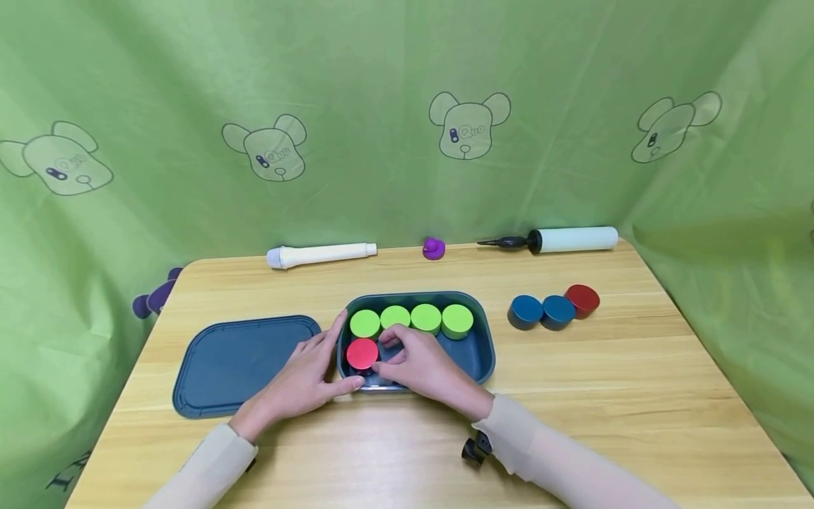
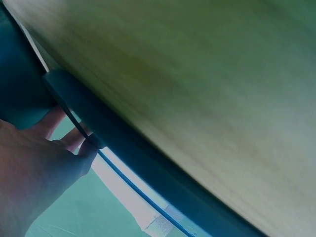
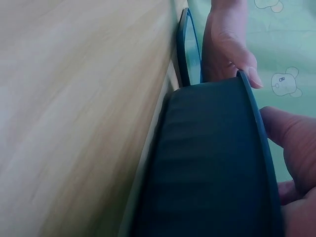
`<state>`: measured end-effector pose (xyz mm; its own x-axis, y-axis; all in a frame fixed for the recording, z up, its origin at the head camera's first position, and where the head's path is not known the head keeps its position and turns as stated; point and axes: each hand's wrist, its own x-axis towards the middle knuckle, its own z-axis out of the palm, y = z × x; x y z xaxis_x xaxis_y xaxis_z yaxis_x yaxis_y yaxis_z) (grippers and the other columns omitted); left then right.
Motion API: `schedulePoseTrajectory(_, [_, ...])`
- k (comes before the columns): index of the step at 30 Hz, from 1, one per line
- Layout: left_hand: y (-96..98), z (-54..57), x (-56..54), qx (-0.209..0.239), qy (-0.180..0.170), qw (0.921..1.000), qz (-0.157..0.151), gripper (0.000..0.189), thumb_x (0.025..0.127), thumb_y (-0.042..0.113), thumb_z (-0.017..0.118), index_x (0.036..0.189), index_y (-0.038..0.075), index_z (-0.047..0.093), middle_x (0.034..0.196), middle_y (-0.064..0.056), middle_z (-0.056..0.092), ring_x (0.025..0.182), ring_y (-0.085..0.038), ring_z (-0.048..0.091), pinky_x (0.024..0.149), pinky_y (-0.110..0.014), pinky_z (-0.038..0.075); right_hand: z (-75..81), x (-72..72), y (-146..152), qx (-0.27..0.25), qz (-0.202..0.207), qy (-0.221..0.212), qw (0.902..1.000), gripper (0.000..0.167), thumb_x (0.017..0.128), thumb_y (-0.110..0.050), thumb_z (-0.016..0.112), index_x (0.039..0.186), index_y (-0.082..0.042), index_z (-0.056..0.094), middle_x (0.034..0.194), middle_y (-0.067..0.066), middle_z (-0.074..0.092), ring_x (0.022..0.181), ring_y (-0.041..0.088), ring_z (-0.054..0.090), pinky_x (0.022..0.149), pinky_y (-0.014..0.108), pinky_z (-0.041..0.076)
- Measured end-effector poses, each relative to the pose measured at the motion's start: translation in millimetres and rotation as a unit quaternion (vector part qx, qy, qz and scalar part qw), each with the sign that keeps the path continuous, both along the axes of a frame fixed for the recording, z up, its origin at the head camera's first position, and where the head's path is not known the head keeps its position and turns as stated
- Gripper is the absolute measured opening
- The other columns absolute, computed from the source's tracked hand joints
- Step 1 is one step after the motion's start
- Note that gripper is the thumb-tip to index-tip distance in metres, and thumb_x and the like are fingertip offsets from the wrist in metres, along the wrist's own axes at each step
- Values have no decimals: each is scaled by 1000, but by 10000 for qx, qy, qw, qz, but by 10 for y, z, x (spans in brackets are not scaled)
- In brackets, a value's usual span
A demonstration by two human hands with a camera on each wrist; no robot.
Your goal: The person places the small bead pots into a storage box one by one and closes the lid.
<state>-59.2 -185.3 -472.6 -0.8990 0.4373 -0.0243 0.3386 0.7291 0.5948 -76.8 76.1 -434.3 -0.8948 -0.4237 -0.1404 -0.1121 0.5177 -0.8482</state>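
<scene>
A dark blue rectangular box (image 1: 480,346) stands on the table, with several short green cylinders (image 1: 426,318) along its far side. In its near left corner sits a red-topped short cylinder (image 1: 362,353). My left hand (image 1: 311,371) spans the box's left end, fingers stretched along the left rim and thumb at the near rim. Over the near side reaches my right hand (image 1: 422,360), thumb tip at the red-topped cylinder's right edge and index finger bent above it, with a gap between them. In the right wrist view, the box wall (image 3: 207,148) hides what lies inside.
A dark blue lid (image 1: 248,364) lies left of the box. To the right stand two blue cylinders (image 1: 525,312) and a dark red cylinder (image 1: 582,301). Along the back edge lie a white microphone-shaped object (image 1: 324,254), a small purple figure (image 1: 434,249) and a hand pump (image 1: 572,240).
</scene>
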Motion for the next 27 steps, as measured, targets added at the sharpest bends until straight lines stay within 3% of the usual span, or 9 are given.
schedulePoseTrajectory(15, [14, 6, 2, 1, -78, 10000, 54, 112, 98, 72, 68, 178, 30, 2, 172, -16, 38, 155, -51, 34, 124, -71, 19, 79, 100, 254, -359, -22, 252, 9990, 44, 96, -21, 87, 133, -4, 70, 116, 13, 76, 87, 11, 74, 75, 29, 61])
schedulePoseTrajectory(22, [22, -5, 0, -8, -75, 9999, 76, 113, 97, 73, 68, 178, 30, 2, 172, -15, 39, 155, -50, 34, 125, -71, 18, 115, 148, 450, -345, -296, 464, 9979, 37, 96, -23, 87, 127, -9, 73, 97, -1, 76, 84, 11, 73, 73, 29, 61])
schedulePoseTrajectory(27, [14, -8, 8, -11, -67, 9999, 100, 113, 97, 73, 68, 178, 30, 2, 171, -15, 40, 155, -50, 35, 125, -71, 18, 138, 172, 583, -440, -475, 569, 9963, 33, 97, -19, 86, 125, -12, 72, 93, -3, 76, 81, 14, 72, 73, 29, 60])
